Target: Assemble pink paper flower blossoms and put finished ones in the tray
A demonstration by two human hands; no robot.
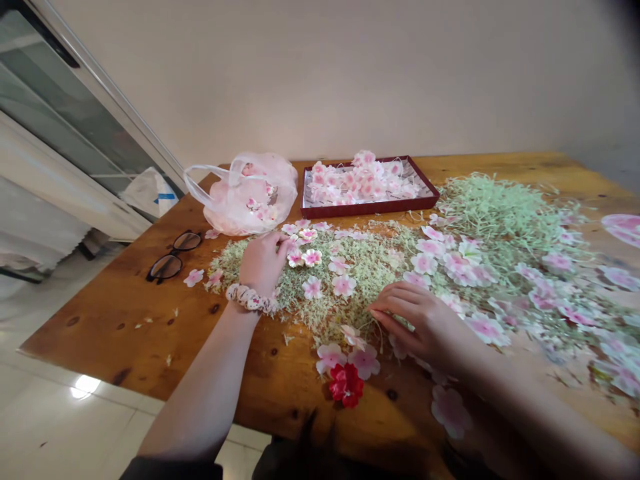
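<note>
My left hand [265, 263], with a patterned scrunchie [249, 298] round its wrist, reaches to the far side of the pale green plastic stems [370, 260]. Its fingers are pinched at the edge of a small cluster of pink-and-white artificial flowers [311, 257]; the exact grip is partly hidden. Nearer the front, my right hand [417, 317] has its fingertips pressed together just above the stems. A thin pale strand shows below them, but what they hold is too small to tell. A red artificial flower [346, 385] lies by pink ones [330, 358] near the table's front edge.
Behind the heap stands a dark red box lid [370, 209] holding pink flowers. Left of it sits a white plastic bag [250, 200] with more flowers. Eyeglasses [167, 267] lie on the wooden table [190, 347]. Green stems [505, 207] and loose flowers [487, 327] spread rightward.
</note>
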